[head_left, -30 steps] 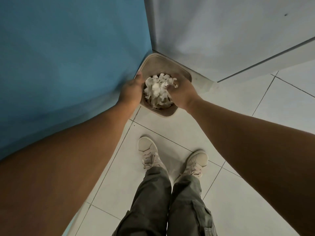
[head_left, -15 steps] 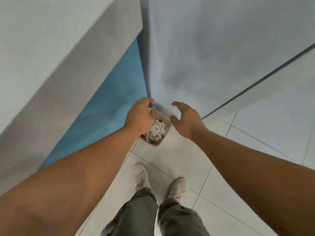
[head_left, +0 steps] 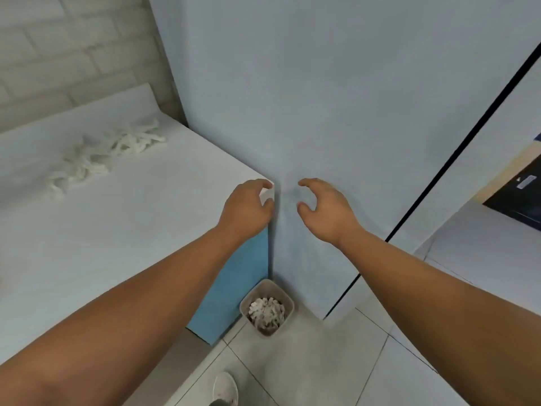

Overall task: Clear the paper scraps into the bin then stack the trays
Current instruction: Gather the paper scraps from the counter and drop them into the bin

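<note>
Both hands are being held empty, fingers loosely curled, nothing gripped; left hand point(head_left: 247, 208) is being held over the near corner of the white table point(head_left: 131, 244), contact w/ that corner can't be told; right hand point(head_left: 325, 210) is being held in the air just beside it, in front of the pale wall point(head_left: 322, 98). The coming move is being judged as a reach for the paper scraps point(head_left: 108, 153) not yet cleared; the pile is lying on the tabletop, well apart from both hands, to the left & farther back, near the brick wall point(head_left: 58, 54); its long axis is running diagonally, near-left to far-right; left hand is nearer, so prob. the one to lead. The scraps are being seen as thin white curled strips, loosely tangled, detail blurred; likely light & apt to scatter if swept fast. The bin point(head_left: 288, 300) is standing on the floor below the hands, beside the table's blue side panel point(head_left: 234, 288), w/ binned scraps point(head_left: 266, 313) heaped inside; no trays are being shown.
</note>
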`<action>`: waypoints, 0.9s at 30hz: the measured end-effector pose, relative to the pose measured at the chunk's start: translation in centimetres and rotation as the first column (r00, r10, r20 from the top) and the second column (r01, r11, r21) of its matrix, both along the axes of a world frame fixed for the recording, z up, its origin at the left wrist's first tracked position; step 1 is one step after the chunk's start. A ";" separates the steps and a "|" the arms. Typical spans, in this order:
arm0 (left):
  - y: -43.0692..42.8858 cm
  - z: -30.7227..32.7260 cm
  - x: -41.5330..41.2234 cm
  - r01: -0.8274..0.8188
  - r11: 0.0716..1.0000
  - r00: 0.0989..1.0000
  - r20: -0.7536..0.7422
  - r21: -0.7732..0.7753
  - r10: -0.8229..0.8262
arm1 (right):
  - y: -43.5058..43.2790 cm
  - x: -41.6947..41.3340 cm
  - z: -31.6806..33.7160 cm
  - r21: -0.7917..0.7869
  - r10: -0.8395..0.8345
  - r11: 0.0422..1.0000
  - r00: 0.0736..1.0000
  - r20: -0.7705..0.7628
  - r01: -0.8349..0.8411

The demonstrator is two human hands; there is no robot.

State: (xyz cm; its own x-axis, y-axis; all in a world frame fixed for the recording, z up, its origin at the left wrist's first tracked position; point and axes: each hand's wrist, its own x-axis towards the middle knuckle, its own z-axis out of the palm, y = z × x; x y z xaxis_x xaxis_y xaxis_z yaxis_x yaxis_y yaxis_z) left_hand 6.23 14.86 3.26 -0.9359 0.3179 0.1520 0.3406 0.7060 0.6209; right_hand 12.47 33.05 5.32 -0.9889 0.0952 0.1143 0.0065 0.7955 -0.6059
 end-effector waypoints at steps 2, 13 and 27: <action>-1.6 2.0 0.1 -0.049 0.999 0.998 -0.034 0.003 0.049 | -1.2 -0.6 2.6 -0.003 0.029 1.000 0.999 -0.045 -0.029; -14.7 6.2 -0.7 -0.302 0.953 0.947 -0.108 0.013 0.302 | -11.8 -6.2 6.4 0.011 0.263 0.965 0.961 -0.081 -0.263; -35.4 1.5 -10.5 -0.526 0.845 0.850 -0.080 -0.094 0.520 | -30.6 -20.3 2.3 0.040 0.479 0.877 0.878 0.026 -0.479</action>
